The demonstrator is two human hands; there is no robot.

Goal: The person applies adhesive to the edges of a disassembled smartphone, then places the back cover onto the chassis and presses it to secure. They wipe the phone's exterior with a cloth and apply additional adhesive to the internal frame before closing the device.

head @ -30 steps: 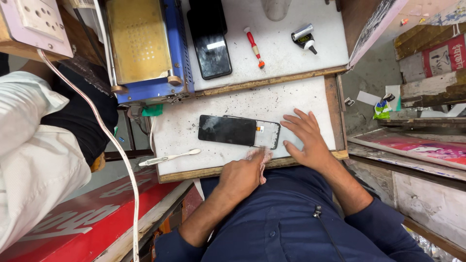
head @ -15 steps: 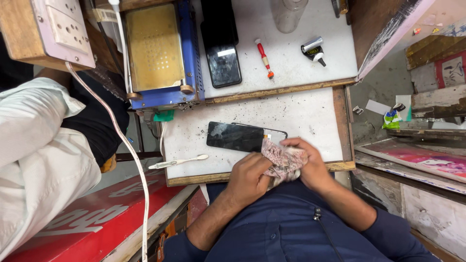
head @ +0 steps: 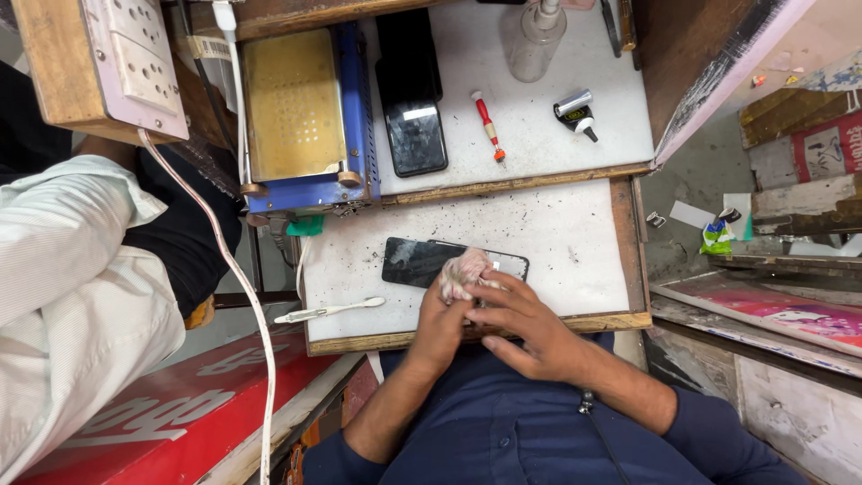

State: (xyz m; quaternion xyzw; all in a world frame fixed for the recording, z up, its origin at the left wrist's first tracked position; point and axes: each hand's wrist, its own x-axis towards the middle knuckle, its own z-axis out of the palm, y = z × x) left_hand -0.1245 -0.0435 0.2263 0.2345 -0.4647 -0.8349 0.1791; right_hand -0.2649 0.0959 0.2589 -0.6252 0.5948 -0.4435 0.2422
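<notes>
We're mid-wipe: left hand (head: pixel 442 325) w/ grip clenched on pinkish cloth (head: pixel 464 272), right hand (head: pixel 530 328) fingers also pinching it, atop black phone (head: pixel 422 261) lying flat on tabletop (head: pixel 557 242); next probably needs steady, light strokes.

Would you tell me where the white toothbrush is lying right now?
In the head view, the white toothbrush lies on the lower work board, near its front-left edge, just left of the left hand and below the dark phone.

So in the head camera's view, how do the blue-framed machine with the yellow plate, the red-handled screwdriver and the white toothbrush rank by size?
Largest to smallest as they look:
1. Blue-framed machine, by far.
2. White toothbrush.
3. Red-handled screwdriver.
The toothbrush lies on the nearer lower shelf, so its edge over the screwdriver is unsure.
</notes>
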